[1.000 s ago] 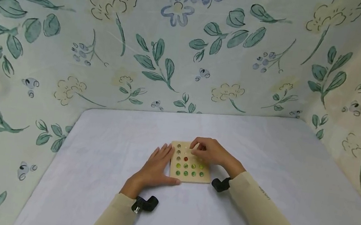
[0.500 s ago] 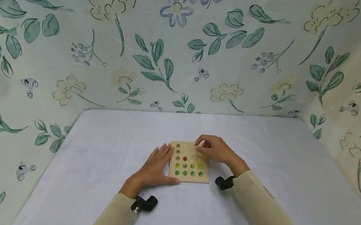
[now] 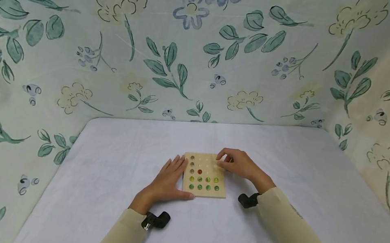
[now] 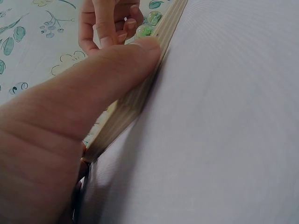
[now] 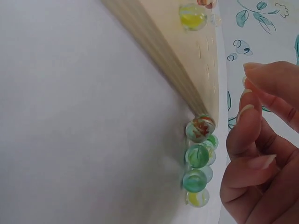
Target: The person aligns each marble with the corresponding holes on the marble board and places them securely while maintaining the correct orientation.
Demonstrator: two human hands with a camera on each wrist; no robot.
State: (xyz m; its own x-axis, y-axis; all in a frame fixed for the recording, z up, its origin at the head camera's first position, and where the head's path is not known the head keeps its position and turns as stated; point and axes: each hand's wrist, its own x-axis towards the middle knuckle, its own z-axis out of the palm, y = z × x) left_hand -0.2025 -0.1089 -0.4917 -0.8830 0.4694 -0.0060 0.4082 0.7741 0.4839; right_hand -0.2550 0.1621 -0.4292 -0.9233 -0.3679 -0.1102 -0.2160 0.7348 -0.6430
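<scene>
A square wooden board (image 3: 214,170) with rows of round hollows lies on the table. Green and yellow-green marbles (image 3: 208,179) fill its two near rows; a red marble (image 3: 200,171) and some greyish ones along the left column (image 3: 192,164) sit further back. My left hand (image 3: 167,181) rests along the left edge, fingers straight, thumb against the near edge. Over the far right corner hovers my right hand (image 3: 239,163), fingers loosely bent, with no marble visible between the fingertips. In the right wrist view, several loose marbles (image 5: 197,155) cluster beyond the board's corner; the right hand hides them from the head view.
A white cloth covers the table (image 3: 132,146). Flower-patterned fabric (image 3: 195,64) hangs behind it and at the sides. A small black camera sits on each wrist, left (image 3: 157,219) and right (image 3: 248,200).
My right hand has moved right across the board's far part to its far right corner, rising slightly and then lowering. The left hand and the board have stayed in place.
</scene>
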